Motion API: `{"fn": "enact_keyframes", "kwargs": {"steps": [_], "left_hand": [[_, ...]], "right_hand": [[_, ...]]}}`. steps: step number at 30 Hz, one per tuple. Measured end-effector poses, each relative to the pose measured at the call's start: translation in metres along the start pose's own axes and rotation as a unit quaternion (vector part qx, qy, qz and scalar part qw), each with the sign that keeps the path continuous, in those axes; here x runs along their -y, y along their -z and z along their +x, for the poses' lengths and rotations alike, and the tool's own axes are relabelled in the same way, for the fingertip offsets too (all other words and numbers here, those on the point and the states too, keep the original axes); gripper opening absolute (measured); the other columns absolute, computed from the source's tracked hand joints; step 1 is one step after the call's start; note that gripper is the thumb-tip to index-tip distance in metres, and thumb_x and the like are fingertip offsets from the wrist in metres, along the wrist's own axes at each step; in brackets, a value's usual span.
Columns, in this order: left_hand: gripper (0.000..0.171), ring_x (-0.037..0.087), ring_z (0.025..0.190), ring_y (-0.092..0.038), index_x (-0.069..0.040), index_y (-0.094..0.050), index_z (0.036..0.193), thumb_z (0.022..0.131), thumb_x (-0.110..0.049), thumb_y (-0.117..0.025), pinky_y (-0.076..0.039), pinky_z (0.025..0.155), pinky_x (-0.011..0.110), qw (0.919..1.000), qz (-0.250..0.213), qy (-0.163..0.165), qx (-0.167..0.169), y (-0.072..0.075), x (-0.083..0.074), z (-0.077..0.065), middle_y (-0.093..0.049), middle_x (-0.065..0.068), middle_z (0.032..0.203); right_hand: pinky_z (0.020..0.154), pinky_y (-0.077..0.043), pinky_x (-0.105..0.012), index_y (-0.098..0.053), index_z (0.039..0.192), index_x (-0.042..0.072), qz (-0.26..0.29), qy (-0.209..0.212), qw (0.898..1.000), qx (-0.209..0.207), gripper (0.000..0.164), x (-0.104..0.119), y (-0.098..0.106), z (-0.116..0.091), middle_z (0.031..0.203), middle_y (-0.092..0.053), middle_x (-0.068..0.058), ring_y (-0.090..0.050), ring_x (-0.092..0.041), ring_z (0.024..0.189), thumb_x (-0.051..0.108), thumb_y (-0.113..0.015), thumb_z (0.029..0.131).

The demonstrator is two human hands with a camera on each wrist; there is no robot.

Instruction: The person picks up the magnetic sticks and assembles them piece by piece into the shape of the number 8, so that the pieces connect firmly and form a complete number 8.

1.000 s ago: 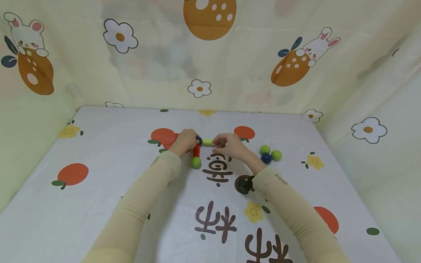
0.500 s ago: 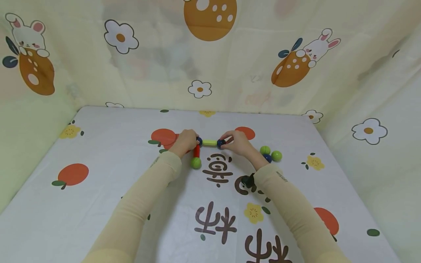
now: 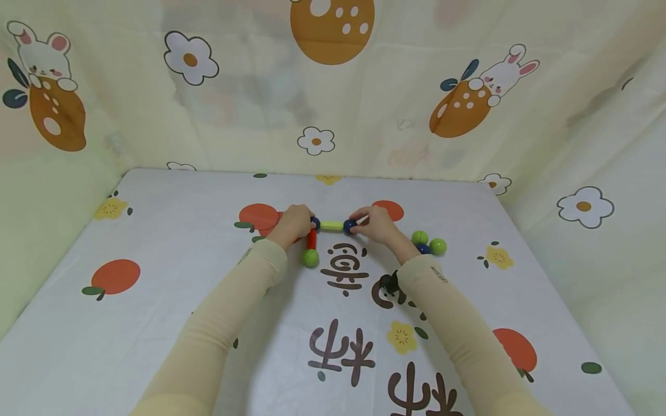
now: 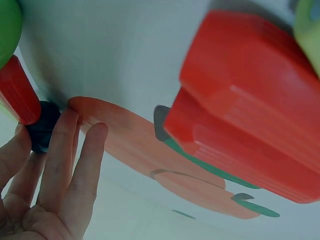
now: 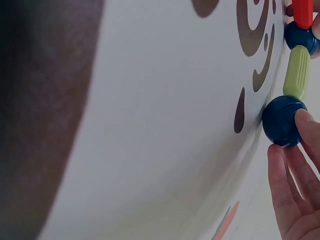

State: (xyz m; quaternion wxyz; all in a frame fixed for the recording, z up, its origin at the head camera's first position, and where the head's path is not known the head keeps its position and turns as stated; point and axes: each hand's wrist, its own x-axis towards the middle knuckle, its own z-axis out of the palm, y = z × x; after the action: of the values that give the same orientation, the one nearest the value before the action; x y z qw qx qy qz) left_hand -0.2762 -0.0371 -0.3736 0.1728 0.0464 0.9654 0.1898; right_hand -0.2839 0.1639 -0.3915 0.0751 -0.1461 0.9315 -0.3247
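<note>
Between our hands on the table (image 3: pixel 171 231), we have a glossy, L-shaped piece already joined: a ribbed yellow-green rod (image 5: pixel 298 72) spanning the left blue ball (image 5: pixel 301 40) and right blue ball (image 5: pixel 281 120), plus a red rod (image 3: pixel 311 240) ending in a green ball (image 3: pixel 310 258). Our left hand (image 3: pixel 295 223) and right hand (image 3: pixel 378 225) each pinch the nearer blue ball. Apart, we judge unused: two loose green balls (image 3: pixel 438 247), another blue ball (image 3: pixel 423 248).
</note>
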Motion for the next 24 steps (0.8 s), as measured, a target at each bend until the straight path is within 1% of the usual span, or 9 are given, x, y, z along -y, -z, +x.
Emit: {"fn": "enact_keyframes", "kwargs": {"steps": [3, 7, 14, 21, 24], "left_hand": [[0.037, 0.023, 0.094, -0.050, -0.010, -0.053, 0.129, 0.092, -0.017, -0.054, -0.043, 0.075, 0.026, 1.0000, 0.006, -0.002, 0.000, 0.0006, -0.0002, 0.0009, -0.056, 0.011, 0.122], [0.037, 0.023, 0.095, -0.050, -0.010, -0.054, 0.129, 0.092, -0.017, -0.055, -0.044, 0.083, 0.028, 0.9999, 0.011, -0.005, 0.003, 0.0008, 0.0001, 0.0022, -0.056, 0.011, 0.122], [0.039, 0.023, 0.104, -0.049, -0.009, -0.052, 0.130, 0.092, -0.017, -0.055, -0.040, 0.094, 0.032, 0.9998, 0.003, -0.015, 0.011, 0.0006, 0.0002, 0.0026, -0.054, 0.012, 0.126], [0.041, 0.024, 0.109, -0.047, -0.011, -0.049, 0.132, 0.093, -0.020, -0.054, -0.038, 0.097, 0.034, 0.9997, 0.010, -0.016, 0.014, 0.0005, 0.0027, 0.0039, -0.051, 0.012, 0.129], [0.042, 0.024, 0.110, -0.046, -0.011, -0.048, 0.134, 0.093, -0.021, -0.053, -0.037, 0.097, 0.034, 0.9995, 0.013, -0.023, 0.018, -0.0003, 0.0061, 0.0055, -0.050, 0.012, 0.130]], "right_hand": [[0.079, -0.048, -0.035, -0.065, 0.107, 0.000, -0.002, -0.005, 1.000, 0.002, 0.029, -0.0005, 0.0000, 0.0012, 0.106, -0.064, -0.015, -0.061, -0.026, 0.091, 0.007, -0.070, 0.080], [0.077, -0.048, -0.034, -0.065, 0.108, 0.001, -0.003, -0.012, 1.000, 0.006, 0.029, -0.0009, -0.0002, 0.0025, 0.106, -0.064, -0.014, -0.060, -0.024, 0.090, 0.008, -0.070, 0.080], [0.074, -0.049, -0.032, -0.065, 0.107, 0.000, -0.004, -0.019, 1.000, 0.009, 0.029, -0.0015, 0.0015, 0.0024, 0.106, -0.064, -0.015, -0.061, -0.024, 0.089, 0.007, -0.070, 0.080], [0.076, -0.048, -0.032, -0.066, 0.107, 0.002, -0.001, -0.031, 0.999, 0.009, 0.028, 0.0002, 0.0013, 0.0036, 0.105, -0.065, -0.012, -0.061, -0.023, 0.090, 0.009, -0.070, 0.080], [0.076, -0.048, -0.032, -0.066, 0.107, 0.002, -0.001, -0.032, 0.999, 0.009, 0.028, 0.0010, 0.0003, 0.0035, 0.106, -0.064, -0.013, -0.060, -0.023, 0.090, 0.009, -0.070, 0.080]]}}
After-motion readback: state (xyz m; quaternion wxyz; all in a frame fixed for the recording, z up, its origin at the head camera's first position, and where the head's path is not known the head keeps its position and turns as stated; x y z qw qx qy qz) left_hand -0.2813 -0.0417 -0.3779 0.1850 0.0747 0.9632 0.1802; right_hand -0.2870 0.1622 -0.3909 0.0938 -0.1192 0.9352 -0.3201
